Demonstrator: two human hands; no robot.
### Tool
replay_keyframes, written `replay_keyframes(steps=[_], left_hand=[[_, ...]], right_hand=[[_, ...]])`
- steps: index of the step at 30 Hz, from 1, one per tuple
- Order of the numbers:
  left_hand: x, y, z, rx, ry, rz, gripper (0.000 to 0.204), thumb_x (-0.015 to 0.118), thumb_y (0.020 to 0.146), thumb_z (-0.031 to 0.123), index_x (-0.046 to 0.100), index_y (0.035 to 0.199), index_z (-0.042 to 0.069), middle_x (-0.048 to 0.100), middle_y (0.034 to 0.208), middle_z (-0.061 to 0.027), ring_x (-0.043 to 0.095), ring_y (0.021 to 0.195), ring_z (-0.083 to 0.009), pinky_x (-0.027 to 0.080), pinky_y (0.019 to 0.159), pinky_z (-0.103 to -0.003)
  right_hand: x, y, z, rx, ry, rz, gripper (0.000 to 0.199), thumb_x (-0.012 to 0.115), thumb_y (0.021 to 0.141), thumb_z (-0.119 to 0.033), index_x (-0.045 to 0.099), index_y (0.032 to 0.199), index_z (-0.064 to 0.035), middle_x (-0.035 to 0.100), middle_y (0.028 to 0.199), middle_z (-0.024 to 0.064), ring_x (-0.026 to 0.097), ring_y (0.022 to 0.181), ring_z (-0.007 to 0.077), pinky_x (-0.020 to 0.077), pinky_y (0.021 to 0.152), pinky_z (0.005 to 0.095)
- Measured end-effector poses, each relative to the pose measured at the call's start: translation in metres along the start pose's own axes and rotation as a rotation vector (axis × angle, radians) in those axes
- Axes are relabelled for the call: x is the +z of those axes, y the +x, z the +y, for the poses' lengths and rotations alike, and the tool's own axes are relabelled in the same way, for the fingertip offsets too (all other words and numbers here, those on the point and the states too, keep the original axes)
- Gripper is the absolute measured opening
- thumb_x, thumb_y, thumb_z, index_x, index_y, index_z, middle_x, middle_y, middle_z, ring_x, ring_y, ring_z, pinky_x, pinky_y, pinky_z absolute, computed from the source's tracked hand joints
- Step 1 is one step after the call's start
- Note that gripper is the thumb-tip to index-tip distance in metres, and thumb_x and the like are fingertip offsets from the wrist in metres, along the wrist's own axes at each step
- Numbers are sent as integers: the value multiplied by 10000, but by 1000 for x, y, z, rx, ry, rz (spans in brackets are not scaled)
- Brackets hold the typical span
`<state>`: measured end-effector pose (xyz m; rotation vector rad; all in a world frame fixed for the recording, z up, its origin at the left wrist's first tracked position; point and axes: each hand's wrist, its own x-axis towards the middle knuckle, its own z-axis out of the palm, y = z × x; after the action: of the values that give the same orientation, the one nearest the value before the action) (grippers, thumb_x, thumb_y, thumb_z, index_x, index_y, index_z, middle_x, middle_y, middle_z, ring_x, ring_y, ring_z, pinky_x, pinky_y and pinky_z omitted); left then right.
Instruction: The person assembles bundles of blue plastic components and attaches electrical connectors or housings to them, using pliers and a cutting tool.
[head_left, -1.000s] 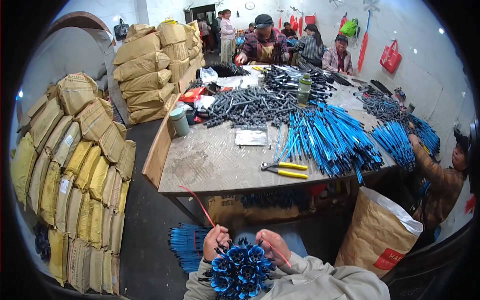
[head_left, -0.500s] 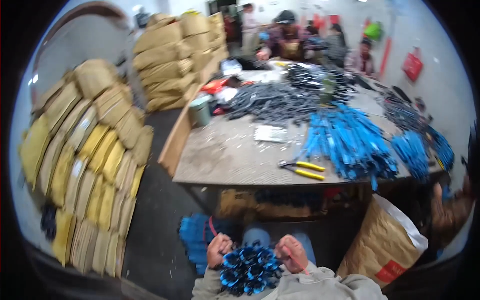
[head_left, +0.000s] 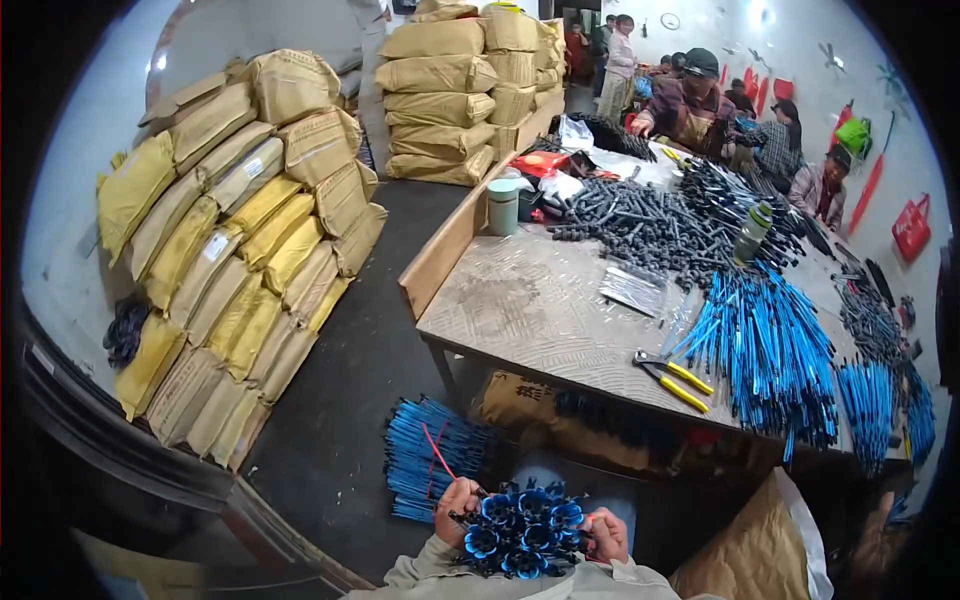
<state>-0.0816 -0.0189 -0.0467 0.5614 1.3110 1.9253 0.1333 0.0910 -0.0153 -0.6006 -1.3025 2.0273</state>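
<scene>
A bundle of blue and black slim folded pieces [head_left: 525,528], its flower-like blue ends turned up, stands in front of my body between my hands. At its left side, the fingers of my left hand [head_left: 457,510] are closed on a thin red cord [head_left: 437,450], which sticks up past the hand. Pressed close to the bundle's right side is my right hand [head_left: 606,536], also closed, with a bit of red cord showing at its fingers. Where the cord runs around the bundle is hidden. A tied stack of similar blue pieces [head_left: 430,460] lies to the left of my left hand.
Ahead is a worktable [head_left: 490,310] with yellow-handled pliers [head_left: 672,380], a blue heap [head_left: 770,360], dark parts [head_left: 640,225] and a cup [head_left: 503,207]. A paper sack [head_left: 745,550] stands right. Sacks [head_left: 240,230] pile up left. Several people work beyond.
The view has swung, so the table sits further right. My right hand, earlier held off the bundle with red cord trailing from it, has come in against the bundle's side.
</scene>
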Motion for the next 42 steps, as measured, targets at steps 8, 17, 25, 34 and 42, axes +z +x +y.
replay_keyframes(steps=[8,17,25,34,42], left_hand=[[-35,12,-43,-312,-353,-53,203,417,953,216,509,845,71,430,686,17,407,626,-73,330,525,-230],[-95,33,-167,15,-490,-114,187,424,944,200,525,868,63,491,721,-11,472,682,-96,418,617,-248],[-116,42,-217,-115,-375,-82,186,424,941,194,529,873,56,506,738,-23,490,707,-104,429,650,-253],[-12,143,-197,-188,-194,-27,186,424,938,187,533,879,49,523,759,-35,510,735,-113,442,687,-258],[-25,19,-295,-294,-117,82,186,423,936,180,537,884,42,539,776,-47,528,760,-121,453,721,-262]], right_hand=[[-9,14,-6,234,-82,-123,228,453,941,-212,561,867,-25,500,696,2,420,597,38,328,548,182],[-21,31,-5,369,-33,-317,234,407,961,-222,558,925,-47,502,702,-7,414,611,32,308,545,169],[-7,47,24,228,9,-290,238,406,961,-215,553,927,-31,516,722,-3,418,626,39,339,568,181],[70,106,-11,-229,-312,-213,149,444,924,-126,537,909,-10,513,684,60,490,618,155,409,607,263],[35,79,15,-362,-1029,-7,75,508,816,-118,522,814,-44,563,727,199,540,701,403,434,599,452]])
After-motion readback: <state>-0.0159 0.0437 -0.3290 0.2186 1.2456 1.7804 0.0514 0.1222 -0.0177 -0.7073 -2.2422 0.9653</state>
